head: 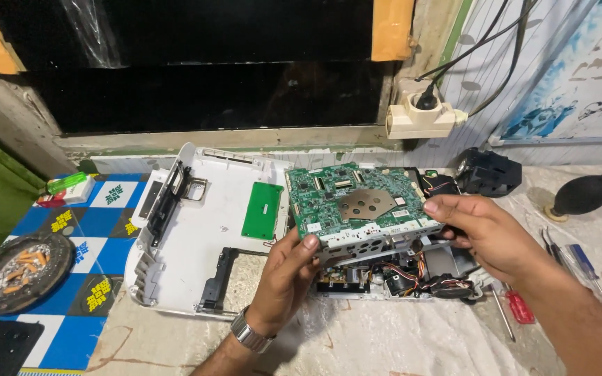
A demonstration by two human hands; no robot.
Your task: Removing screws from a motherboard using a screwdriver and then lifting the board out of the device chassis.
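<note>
Under the circuit board (357, 202), both hands' fingertips stay hidden.

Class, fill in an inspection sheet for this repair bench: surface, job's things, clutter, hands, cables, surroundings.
Surface: pale cloth-covered table; blue checked mat at left.
Job's things: green circuit board on its metal frame, tilted above the opened device base; white cover lying open beside it.
Clutter: ashtray, red-handled screwdriver, black air blower, green lighter.
Hands: left hand grips the board's front left edge; right hand holds its right edge.
Cables: coloured wires inside base; black leads to wall socket.
Surroundings: dark window.
</note>
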